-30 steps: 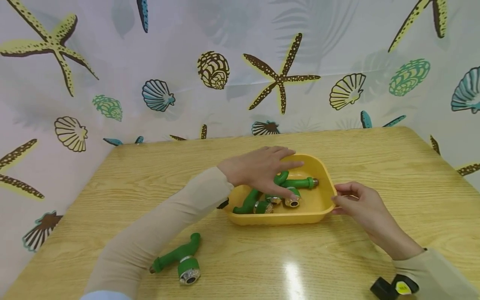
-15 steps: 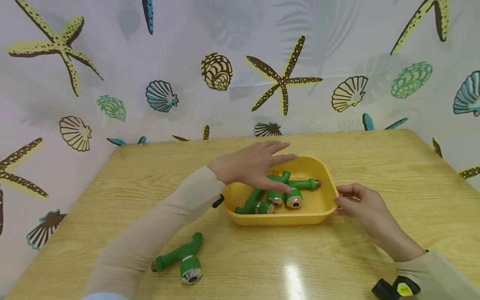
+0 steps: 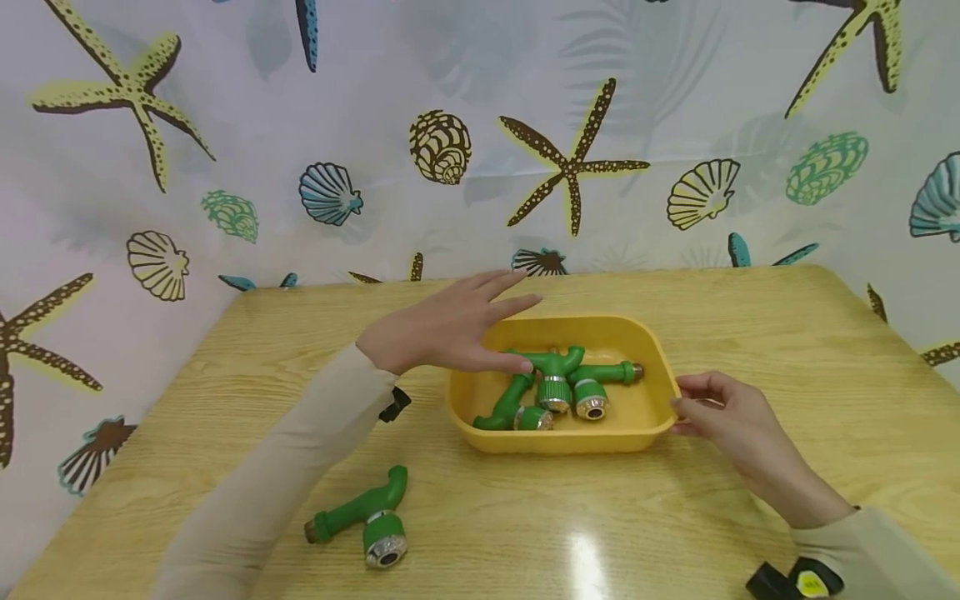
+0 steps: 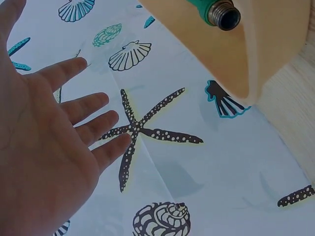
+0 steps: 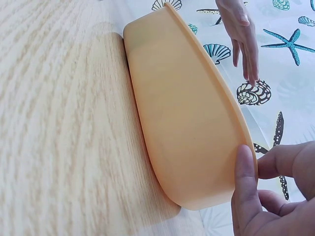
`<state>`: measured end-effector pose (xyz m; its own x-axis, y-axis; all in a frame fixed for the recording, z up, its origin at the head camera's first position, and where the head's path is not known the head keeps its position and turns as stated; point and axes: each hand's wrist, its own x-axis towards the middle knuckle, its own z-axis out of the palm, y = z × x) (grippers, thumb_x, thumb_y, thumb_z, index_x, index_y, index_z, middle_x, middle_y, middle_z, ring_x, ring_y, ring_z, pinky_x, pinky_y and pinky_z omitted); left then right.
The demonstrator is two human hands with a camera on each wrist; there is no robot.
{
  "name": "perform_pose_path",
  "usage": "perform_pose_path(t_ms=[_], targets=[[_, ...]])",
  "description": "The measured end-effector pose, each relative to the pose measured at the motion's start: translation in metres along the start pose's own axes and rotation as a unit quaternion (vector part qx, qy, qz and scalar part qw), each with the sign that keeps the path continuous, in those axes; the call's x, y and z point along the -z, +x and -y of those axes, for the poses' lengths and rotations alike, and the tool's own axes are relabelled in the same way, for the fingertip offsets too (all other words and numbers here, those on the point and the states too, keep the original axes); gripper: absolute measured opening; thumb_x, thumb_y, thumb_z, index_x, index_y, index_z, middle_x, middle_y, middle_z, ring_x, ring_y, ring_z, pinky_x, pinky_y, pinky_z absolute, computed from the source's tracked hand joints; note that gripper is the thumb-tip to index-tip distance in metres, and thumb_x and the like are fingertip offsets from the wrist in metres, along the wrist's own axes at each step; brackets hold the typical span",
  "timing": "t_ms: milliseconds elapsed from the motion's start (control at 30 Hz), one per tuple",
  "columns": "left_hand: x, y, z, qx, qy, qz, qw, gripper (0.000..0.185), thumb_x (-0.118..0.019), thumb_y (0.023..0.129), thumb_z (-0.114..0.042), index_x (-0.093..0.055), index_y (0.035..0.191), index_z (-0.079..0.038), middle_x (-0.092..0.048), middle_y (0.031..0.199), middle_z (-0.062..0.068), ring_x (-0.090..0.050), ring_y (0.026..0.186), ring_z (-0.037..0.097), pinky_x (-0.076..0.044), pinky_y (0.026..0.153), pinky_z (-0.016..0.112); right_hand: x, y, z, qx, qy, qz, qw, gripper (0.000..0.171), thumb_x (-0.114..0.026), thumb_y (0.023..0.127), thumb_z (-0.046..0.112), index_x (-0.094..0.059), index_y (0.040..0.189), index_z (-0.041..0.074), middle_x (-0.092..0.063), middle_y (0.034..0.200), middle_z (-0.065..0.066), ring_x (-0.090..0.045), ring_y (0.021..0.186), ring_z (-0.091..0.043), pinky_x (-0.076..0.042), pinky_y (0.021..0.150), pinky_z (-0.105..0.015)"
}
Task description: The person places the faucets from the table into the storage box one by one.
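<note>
A yellow plastic basin (image 3: 626,408) stands on the table. Three green taps (image 3: 553,375) with chrome-ringed ends lie inside it. My left hand (image 3: 442,327) hovers over the basin's left end, fingers spread and palm down, holding nothing. The left wrist view shows that bare palm (image 4: 47,142) apart from the basin, with one tap's threaded end (image 4: 226,15) above the rim. At the basin's right end my right hand (image 3: 738,429) pinches the rim, thumb (image 5: 244,172) on the outside. Another green tap (image 3: 367,508) lies on the table, front left, beside my left forearm.
The wood-grain table (image 3: 480,533) reaches back to a white curtain (image 3: 465,75) printed with starfish and shells. The curtain also hangs along the left and right sides. A black wrist strap (image 3: 795,577) sits on my right sleeve.
My left hand has drawn back leftward from over the taps, uncovering more of them. My right hand keeps its hold on the basin rim. The view has shifted slightly.
</note>
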<state>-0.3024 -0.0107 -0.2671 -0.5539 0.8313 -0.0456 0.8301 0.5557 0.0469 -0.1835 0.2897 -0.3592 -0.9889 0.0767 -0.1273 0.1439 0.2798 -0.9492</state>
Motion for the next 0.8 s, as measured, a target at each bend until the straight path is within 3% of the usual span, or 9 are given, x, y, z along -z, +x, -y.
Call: perform_pose_path(t_ms=[333,800], targets=[[-0.004,-0.033,0.007,0.018,-0.017,-0.038,0.9990,0.084,-0.057,0.088,-0.061,-0.031,0.153,-0.016,-0.014,0.160,0.011,-0.012,0.145,0.032,-0.014,0.114,0.052,-0.002,0.000,-0.002,-0.008,0.005,-0.004,1.000,0.042,-0.054,0.096,0.000,-0.039,0.131,-0.018,-0.049,0.111,-0.018,-0.061,0.080,-0.007,-0.055,0.073,-0.027],[-0.012,-0.080,0.012,0.034,-0.047,-0.107,0.9926,0.085,-0.066,0.085,-0.053,-0.034,0.151,-0.011,-0.019,0.157,0.018,-0.016,0.143,0.037,-0.020,0.110,0.056,-0.002,0.000,-0.001,-0.005,0.003,-0.004,1.000,0.042,-0.053,0.097,0.000,-0.039,0.131,-0.018,-0.050,0.112,-0.019,-0.062,0.081,-0.008,-0.055,0.074,-0.028]])
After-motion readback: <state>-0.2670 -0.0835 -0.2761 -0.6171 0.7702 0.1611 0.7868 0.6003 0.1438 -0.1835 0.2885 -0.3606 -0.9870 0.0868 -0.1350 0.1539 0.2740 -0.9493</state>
